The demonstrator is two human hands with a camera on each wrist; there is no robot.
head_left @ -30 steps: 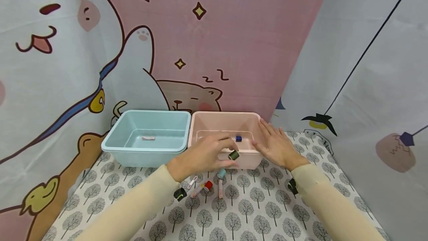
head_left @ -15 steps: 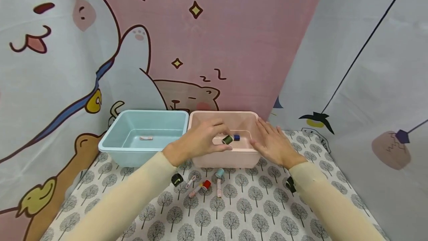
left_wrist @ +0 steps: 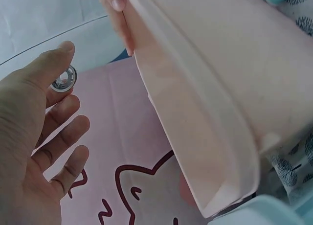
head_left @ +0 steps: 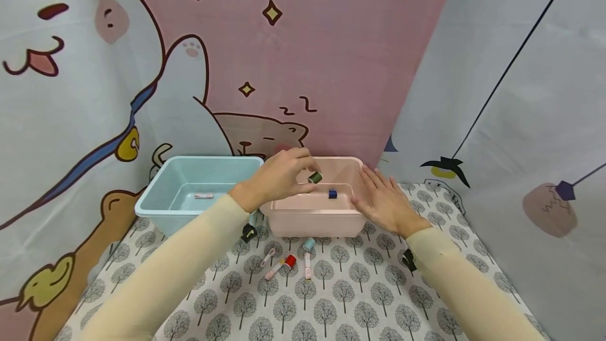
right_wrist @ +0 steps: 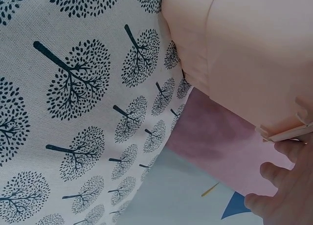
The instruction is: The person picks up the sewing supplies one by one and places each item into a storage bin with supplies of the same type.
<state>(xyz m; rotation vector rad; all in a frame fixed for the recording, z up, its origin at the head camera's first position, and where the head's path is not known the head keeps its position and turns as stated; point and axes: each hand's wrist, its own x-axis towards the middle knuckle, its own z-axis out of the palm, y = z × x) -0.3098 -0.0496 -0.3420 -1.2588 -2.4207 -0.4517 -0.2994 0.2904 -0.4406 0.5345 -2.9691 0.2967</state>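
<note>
My left hand (head_left: pixel 284 175) pinches a dark green thread spool (head_left: pixel 314 177) between thumb and index finger, above the pink bin (head_left: pixel 314 213). In the left wrist view the spool's pale ringed end (left_wrist: pixel 64 79) faces the camera, and the other fingers of that hand are spread. My right hand (head_left: pixel 388 201) rests with extended fingers on the bin's right rim; in the right wrist view its fingertips (right_wrist: pixel 274 173) are at the rim. A blue thread spool (head_left: pixel 333 194) lies on the pink bin's floor.
Left of the pink bin stands a light blue bin (head_left: pixel 161 210) holding one small pink-and-white stick (head_left: pixel 203 196). On the tree-print cloth in front lie a red spool (head_left: pixel 290 261), a light blue spool (head_left: pixel 309 244) and several pink-and-white sticks (head_left: pixel 307 266). A printed curtain (head_left: pixel 350 67) hangs behind.
My left hand has carried the green spool up and away from me, from the pink bin's front edge to over its inside. The right hand has stayed on the rim.
</note>
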